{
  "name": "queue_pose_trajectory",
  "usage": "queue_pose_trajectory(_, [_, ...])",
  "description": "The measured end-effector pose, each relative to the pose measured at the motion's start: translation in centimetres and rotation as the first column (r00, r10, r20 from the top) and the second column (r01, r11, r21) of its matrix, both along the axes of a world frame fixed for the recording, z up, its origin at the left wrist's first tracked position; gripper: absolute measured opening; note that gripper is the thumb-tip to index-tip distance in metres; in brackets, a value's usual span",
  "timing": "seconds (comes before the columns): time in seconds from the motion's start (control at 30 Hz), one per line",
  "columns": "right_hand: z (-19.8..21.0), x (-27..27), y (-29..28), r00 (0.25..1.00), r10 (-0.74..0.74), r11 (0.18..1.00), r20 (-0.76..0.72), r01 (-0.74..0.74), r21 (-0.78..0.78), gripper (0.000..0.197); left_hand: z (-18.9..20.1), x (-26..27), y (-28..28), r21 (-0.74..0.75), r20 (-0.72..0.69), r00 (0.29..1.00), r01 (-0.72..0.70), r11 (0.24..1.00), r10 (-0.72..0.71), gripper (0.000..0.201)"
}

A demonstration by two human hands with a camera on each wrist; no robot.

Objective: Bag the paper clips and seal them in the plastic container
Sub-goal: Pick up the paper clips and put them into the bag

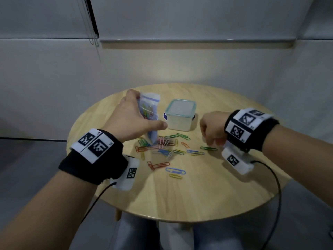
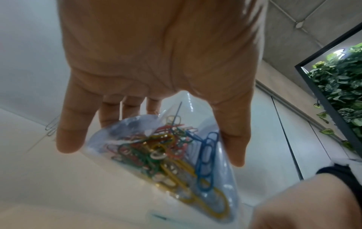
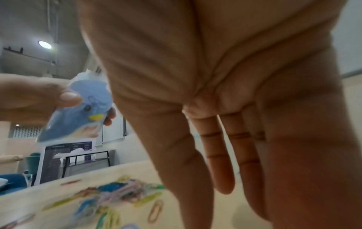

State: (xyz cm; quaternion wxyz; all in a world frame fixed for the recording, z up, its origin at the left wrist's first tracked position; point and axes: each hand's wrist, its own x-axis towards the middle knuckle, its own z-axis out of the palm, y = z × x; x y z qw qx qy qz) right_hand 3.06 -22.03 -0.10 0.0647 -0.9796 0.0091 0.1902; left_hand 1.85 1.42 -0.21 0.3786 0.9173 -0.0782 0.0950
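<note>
My left hand (image 1: 138, 114) grips a clear zip bag (image 1: 150, 112) and holds it upright above the table, thumb on one side and fingers on the other. Coloured paper clips (image 2: 166, 155) fill the bag's lower part. Several loose paper clips (image 1: 162, 150) lie scattered on the round wooden table (image 1: 198, 195) under and in front of the bag. A clear plastic container (image 1: 180, 114) with a teal-rimmed lid on it stands just right of the bag. My right hand (image 1: 212, 132) hovers low at the right of the clips, its fingers (image 3: 225, 170) straight, pointing down and holding nothing.
The table's near edge curves close to my knees (image 1: 140, 231). Black cables (image 1: 277, 186) run from both wrist cameras off the table. Walls stand behind and on both sides. The right wrist view shows a blue bird print on the bag (image 3: 88, 105).
</note>
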Motion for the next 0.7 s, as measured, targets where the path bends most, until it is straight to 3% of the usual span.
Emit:
queue_pose_trajectory(0.1, [-1.6, 0.2, 0.4, 0.998, 0.023, 0.996, -0.058, -0.028, -0.086, 0.034, -0.1, 0.0, 0.9, -0.003, -0.008, 1.000, -0.011, 1.000, 0.011, 0.085])
queue_pose_trajectory(0.2, [-2.3, 0.5, 1.7, 0.997, 0.056, 0.998, -0.047, -0.057, -0.028, 0.029, -0.2, 0.0, 1.2, -0.015, -0.009, 1.000, -0.019, 1.000, 0.019, 0.081])
queue_pose_trajectory(0.37, [-2.2, 1.5, 5.0, 0.997, 0.068, 0.965, 0.030, -0.073, 0.251, 0.023, -0.3, 0.2, 1.6, -0.007, -0.017, 0.999, -0.036, 0.999, 0.035, 0.083])
queue_pose_trajectory(0.43, [-1.6, 2.1, 6.1, 0.991, 0.123, 0.946, 0.056, -0.134, 0.296, 0.037, -0.4, 0.3, 1.8, -0.002, -0.023, 0.999, -0.040, 0.999, 0.040, 0.086])
queue_pose_trajectory(0.5, [-1.3, 2.5, 7.0, 0.965, 0.260, 0.946, 0.029, -0.260, 0.193, 0.066, -0.5, 0.4, 1.9, 0.007, -0.034, 0.998, -0.044, 0.999, 0.044, 0.089])
queue_pose_trajectory(0.57, [-1.5, 2.7, 7.9, 0.943, 0.331, 0.942, -0.030, -0.329, 0.066, 0.080, -0.7, 0.4, 2.0, 0.016, -0.048, 0.998, -0.049, 0.999, 0.050, 0.091])
queue_pose_trajectory(0.7, [-2.3, 2.9, 8.9, 0.942, 0.335, 0.942, -0.003, -0.335, -0.034, 0.061, -0.9, 0.4, 2.2, 0.018, -0.076, 0.996, -0.042, 0.999, 0.044, 0.093])
